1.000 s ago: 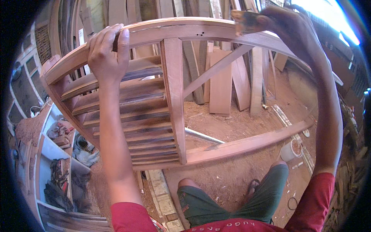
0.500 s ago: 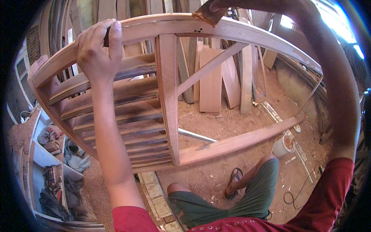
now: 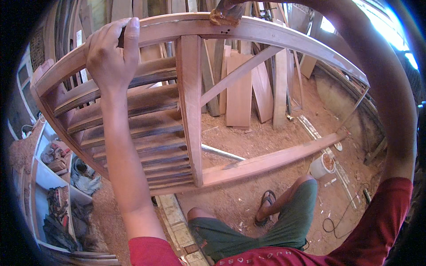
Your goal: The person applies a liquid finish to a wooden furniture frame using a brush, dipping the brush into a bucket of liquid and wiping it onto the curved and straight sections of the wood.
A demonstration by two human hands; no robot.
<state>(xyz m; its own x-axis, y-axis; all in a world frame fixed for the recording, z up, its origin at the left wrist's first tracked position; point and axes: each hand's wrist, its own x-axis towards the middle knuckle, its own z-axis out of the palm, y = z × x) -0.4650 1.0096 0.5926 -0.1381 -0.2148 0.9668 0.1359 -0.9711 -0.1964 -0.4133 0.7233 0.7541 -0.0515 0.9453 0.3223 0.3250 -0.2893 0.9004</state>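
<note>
Tilted up before me is a wooden frame (image 3: 190, 106) with louvre slats (image 3: 153, 116) on its left side and a diagonal strip (image 3: 242, 75) across its open right side. My left hand (image 3: 113, 55) is wrapped over the top rail at the left, thumb on the near side. At the upper edge of the picture my right hand (image 3: 235, 3), mostly cut off, grips a flat piece smeared with brown paste (image 3: 226, 16). That piece touches the top rail just above some small dark holes. Its exact kind cannot be made out.
Boards (image 3: 239, 91) lean at the back. A white bucket (image 3: 321, 166) holding brown stuff stands on the dusty floor, right of my legs. A white shelf unit (image 3: 46, 170) with cloths and oddments lies at the left. A dark cable (image 3: 330, 226) curls at the lower right.
My right hand has moved the smeared piece left and slightly down along the top rail. My left hand keeps its hold; the whole view has shifted slightly.
</note>
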